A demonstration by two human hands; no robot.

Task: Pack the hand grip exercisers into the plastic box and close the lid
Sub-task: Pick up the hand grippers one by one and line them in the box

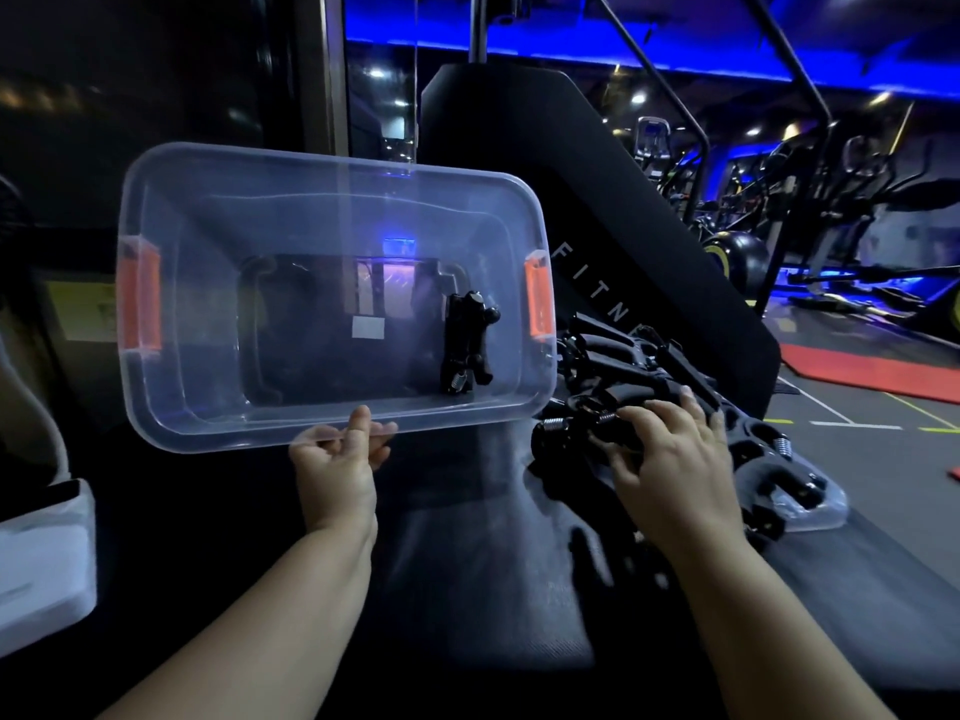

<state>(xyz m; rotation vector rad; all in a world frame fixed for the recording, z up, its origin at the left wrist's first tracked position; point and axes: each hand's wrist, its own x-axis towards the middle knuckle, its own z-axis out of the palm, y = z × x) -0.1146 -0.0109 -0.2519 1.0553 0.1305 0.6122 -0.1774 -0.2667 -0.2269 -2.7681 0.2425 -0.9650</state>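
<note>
Left hand (pixel 340 459) is holding the plastic box (pixel 197 366) by its 6 o'clock rim, fingers clamped on the edge, opening tipping toward the camera. One hand grip exerciser (pixel 467 345) is lying inside at the 3 o'clock end. Right hand (pixel 670 449) is reaching into the exerciser pile (pixel 623 356) at 4 o'clock of the box, fingers curling round one piece.

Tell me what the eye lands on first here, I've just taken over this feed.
The clear plastic box with orange latches fills the left centre, tipped toward the camera, with the left hand pinching its near rim. One black grip exerciser lies inside at its right end. Right of the box, the right hand is on a pile of black exercisers; whether it grips one is unclear.
</note>
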